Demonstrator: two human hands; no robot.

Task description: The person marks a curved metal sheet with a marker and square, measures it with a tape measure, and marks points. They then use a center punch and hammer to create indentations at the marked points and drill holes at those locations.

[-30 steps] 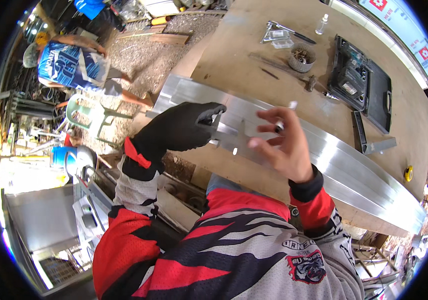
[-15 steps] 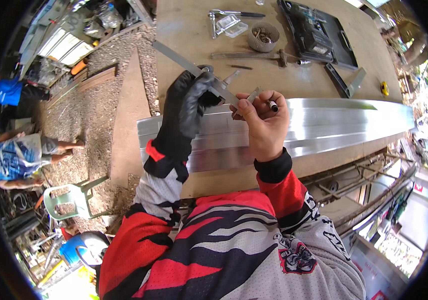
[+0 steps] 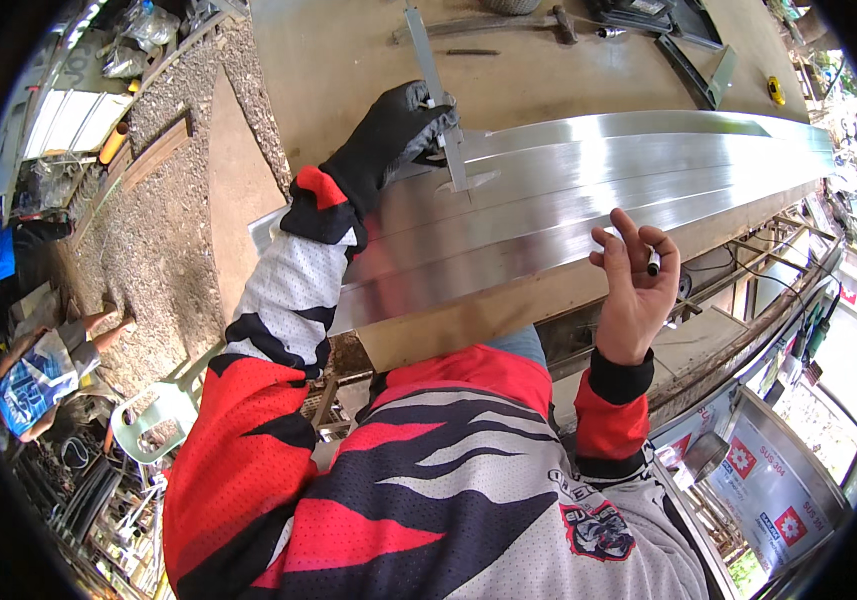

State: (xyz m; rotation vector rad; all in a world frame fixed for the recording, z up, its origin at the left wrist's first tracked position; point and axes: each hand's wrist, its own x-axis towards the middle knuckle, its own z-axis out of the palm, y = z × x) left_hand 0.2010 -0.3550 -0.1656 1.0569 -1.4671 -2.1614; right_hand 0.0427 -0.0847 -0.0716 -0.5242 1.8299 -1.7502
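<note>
My left hand (image 3: pixel 398 130), in a black glove, is closed around a metal caliper (image 3: pixel 432 70). The caliper's long beam points toward the far side of the table, and its jaw end reaches over the shiny sheet metal (image 3: pixel 548 190); whether it touches the metal I cannot tell. Over the sheet's near edge, my bare right hand (image 3: pixel 638 285) is raised with thumb and index finger apart. Its other fingers grip a short dark cylinder with a shiny end (image 3: pixel 654 262), perhaps a pen; the rest of it is hidden in the hand.
On the brown table (image 3: pixel 348 60) beyond the sheet lie a hammer (image 3: pixel 563 25), a thin dark rod (image 3: pixel 473 52), an angled metal piece (image 3: pixel 693 75) and a yellow tape measure (image 3: pixel 775 90). A person (image 3: pixel 38 385) and a pale green chair (image 3: pixel 155 422) are at left.
My right hand has let go of the caliper's jaw end and moved right and nearer to me. The left hand has turned the caliper so its jaw end points toward me. The view has shifted.
</note>
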